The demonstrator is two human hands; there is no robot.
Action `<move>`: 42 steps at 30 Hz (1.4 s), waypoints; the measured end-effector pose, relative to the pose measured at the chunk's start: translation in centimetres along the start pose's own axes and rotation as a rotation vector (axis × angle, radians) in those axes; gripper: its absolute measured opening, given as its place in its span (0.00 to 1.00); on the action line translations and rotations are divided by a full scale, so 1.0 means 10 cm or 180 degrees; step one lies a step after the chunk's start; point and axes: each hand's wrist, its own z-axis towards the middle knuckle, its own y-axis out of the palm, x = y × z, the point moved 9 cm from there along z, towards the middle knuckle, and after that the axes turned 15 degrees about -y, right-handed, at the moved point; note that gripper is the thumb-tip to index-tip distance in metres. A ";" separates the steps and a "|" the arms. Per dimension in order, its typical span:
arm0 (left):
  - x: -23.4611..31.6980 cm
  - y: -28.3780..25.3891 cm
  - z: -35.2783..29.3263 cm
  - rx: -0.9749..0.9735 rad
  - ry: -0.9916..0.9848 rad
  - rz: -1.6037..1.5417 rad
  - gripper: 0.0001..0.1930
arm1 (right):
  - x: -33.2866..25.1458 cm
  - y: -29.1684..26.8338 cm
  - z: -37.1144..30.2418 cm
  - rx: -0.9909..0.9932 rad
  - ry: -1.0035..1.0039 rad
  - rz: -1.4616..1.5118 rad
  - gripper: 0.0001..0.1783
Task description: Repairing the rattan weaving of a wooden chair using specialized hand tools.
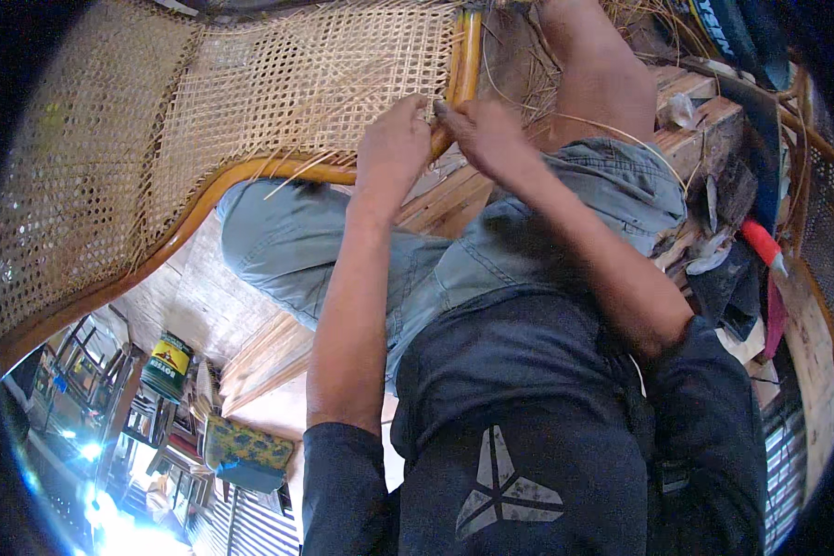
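Upper centre: left hand [397, 146] and right hand [491, 137], half-curled, are resting at a cane panel [278, 79]; any grip is indiscernible.

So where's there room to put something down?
Try the pale boards between the cane panel's curved rim, the green can and the left knee; they look bare. It's crowded at right, around the red handle and pale scraps.

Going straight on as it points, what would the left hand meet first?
Likely the woven cane webbing beside the glossy brown frame, though depth between the left hand and that webbing is unclear.
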 end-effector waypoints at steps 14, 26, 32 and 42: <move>-0.10 0.10 0.14 -0.0077 -0.0069 -0.0420 0.18 | -0.04 -0.10 0.12 -0.0343 -0.0410 -0.0457 0.22; -0.12 0.08 -0.03 -0.0768 -0.0812 -0.1134 0.17 | 0.05 -0.10 -0.02 0.0553 0.0030 -0.0044 0.16; -0.17 0.20 -0.65 -0.0828 -0.1017 -0.2427 0.22 | -0.41 0.09 -0.53 -0.0040 -0.0227 0.0305 0.13; -0.58 0.00 -0.79 -0.0094 -0.0895 -0.3575 0.24 | -0.70 0.22 -0.70 -0.0805 -0.0745 0.0446 0.13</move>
